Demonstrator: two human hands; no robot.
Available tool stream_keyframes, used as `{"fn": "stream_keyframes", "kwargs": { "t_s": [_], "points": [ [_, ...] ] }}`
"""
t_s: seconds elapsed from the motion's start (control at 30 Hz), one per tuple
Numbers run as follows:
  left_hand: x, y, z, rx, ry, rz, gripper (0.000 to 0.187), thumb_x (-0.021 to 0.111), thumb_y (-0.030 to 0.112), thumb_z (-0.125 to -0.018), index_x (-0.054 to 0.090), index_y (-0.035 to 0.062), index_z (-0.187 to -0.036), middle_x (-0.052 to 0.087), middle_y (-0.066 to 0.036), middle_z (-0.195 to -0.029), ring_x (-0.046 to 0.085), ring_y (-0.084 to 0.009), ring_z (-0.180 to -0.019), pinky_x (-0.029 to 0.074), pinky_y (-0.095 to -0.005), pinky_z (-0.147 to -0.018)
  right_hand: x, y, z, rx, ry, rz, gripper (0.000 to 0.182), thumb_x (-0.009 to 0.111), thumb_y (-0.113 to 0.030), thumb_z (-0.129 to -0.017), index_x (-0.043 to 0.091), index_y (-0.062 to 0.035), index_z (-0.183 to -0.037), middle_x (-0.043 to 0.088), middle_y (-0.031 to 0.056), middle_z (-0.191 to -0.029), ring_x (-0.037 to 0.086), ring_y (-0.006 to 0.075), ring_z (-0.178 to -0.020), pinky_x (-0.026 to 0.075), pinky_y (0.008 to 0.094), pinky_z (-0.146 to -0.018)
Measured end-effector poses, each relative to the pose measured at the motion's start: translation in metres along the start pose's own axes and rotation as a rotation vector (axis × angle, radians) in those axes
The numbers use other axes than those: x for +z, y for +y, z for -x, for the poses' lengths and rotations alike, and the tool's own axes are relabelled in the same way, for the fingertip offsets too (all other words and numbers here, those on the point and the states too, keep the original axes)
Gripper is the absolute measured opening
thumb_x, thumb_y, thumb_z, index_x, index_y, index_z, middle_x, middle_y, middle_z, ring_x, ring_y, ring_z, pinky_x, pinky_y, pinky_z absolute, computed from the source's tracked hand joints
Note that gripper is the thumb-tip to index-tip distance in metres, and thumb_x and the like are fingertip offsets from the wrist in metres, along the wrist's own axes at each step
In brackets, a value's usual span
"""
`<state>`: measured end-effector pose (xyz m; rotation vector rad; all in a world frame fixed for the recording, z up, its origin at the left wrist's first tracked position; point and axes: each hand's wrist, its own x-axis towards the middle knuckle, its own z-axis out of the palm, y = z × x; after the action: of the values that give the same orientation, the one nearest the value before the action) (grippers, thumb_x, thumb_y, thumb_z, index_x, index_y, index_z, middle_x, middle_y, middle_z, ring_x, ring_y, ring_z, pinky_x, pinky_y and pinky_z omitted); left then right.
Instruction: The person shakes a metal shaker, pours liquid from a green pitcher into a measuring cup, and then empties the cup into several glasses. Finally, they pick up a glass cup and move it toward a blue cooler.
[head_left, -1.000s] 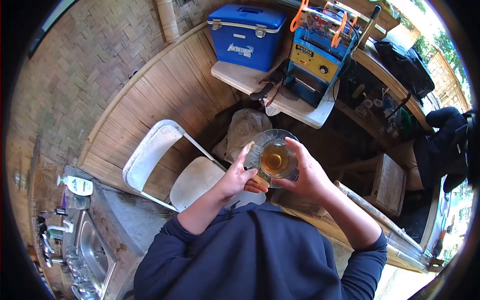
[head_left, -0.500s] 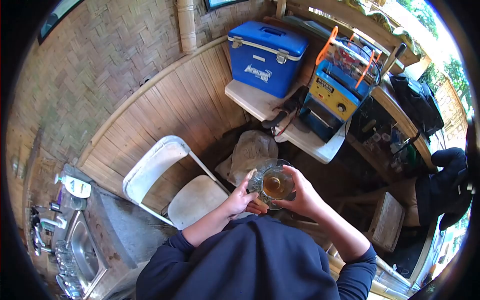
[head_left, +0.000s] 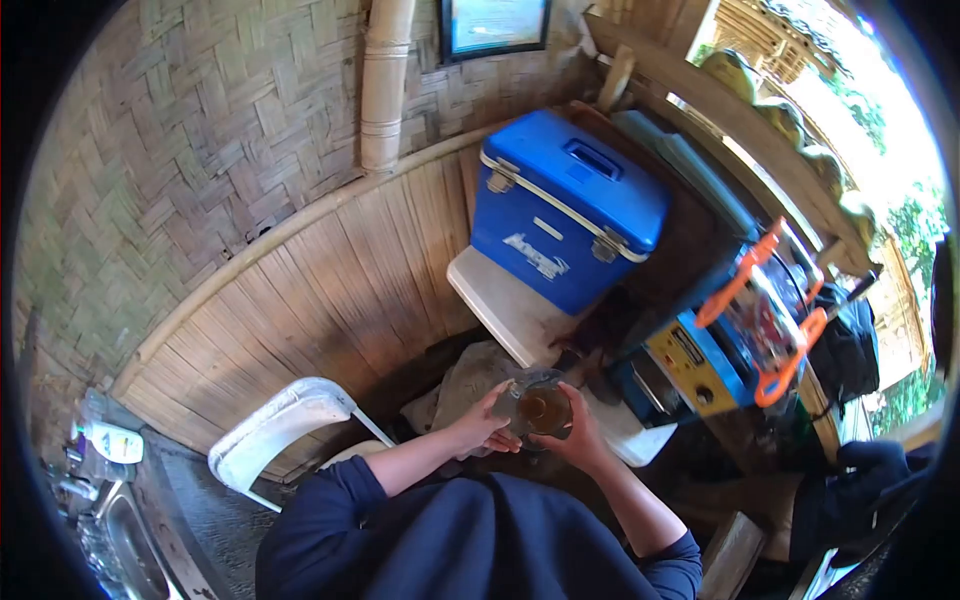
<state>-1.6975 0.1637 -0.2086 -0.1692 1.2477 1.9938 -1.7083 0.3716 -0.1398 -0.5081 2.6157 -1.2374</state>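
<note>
In the head view, a clear glass cup point(head_left: 545, 412) of brown liquid sits over a clear glass saucer point(head_left: 541, 377) in front of my chest. My left hand point(head_left: 484, 428) is closed on the saucer's left edge, thumb on top and fingers curled beneath. On the other side my right hand point(head_left: 580, 434) curves around the right of the cup, fingers at its far side and thumb near. Whether the right fingers also touch the saucer cannot be made out. The saucer's near edge is partly hidden.
A blue cooler box point(head_left: 565, 205) and a blue-yellow machine point(head_left: 700, 370) with orange handles stand on a white table point(head_left: 500, 310). A white folding chair point(head_left: 280, 430) is at left, near a metal sink point(head_left: 135, 550) and a soap bottle point(head_left: 115, 442). A pale sack point(head_left: 470, 385) lies beyond my hands.
The view has tilted up and shifted, so the cooler, machine and chair appear lower. Both hands still hold the cup and saucer, which remain in front of me.
</note>
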Motion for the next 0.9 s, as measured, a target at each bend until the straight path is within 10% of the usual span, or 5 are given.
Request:
{"fn": "stream_keyframes", "kwargs": {
  "t_s": [0.9],
  "points": [
    [-0.094, 0.053, -0.222, -0.074, 0.331, 0.165, 0.060, 0.036, 0.001, -0.091, 0.011, 0.0285, -0.137, 0.058, -0.026, -0.094, 0.064, -0.0345, -0.082, 0.056, -0.0416, -0.071, 0.027, 0.194, -0.234, -0.076, -0.002, -0.237, 0.091, 0.079, -0.019, -0.061, 0.026, -0.0060, -0.134, 0.037, 0.0192, -0.131, 0.041, 0.0308, -0.119, 0.045, 0.0406, -0.088]
  ]
}}
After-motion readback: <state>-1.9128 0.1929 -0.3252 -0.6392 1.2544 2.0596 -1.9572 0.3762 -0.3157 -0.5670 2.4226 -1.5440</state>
